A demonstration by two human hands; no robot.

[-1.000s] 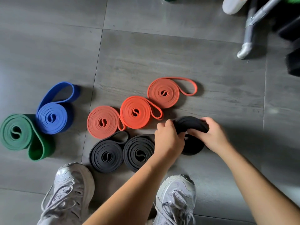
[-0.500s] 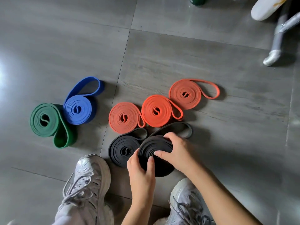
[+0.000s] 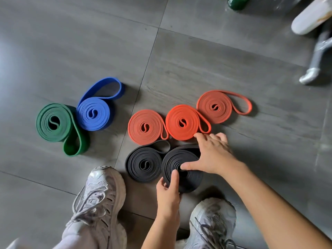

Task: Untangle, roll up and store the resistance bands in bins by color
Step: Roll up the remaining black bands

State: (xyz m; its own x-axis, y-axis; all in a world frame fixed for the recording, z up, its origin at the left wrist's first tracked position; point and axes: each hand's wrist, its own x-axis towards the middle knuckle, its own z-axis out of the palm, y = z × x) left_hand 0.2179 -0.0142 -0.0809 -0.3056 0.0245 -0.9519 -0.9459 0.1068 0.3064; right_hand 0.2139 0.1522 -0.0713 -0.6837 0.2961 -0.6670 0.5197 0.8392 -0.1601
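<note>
here the black band coil (image 3: 173, 161) lies on the grey floor (image 3: 233, 72), touching a second black coil (image 3: 143, 163) and just below three orange coils (image 3: 183, 122). the left hand (image 3: 168, 193) pinches its near edge, thumb on top. the right hand (image 3: 213, 155) lies spread flat over it, thumb pressing near the centre.

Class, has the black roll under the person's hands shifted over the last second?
Yes. The black roll moved left: from below the rightmost orange roll to below the middle orange roll.

Grey tiled floor (image 3: 215, 60), pale grout lines
</note>
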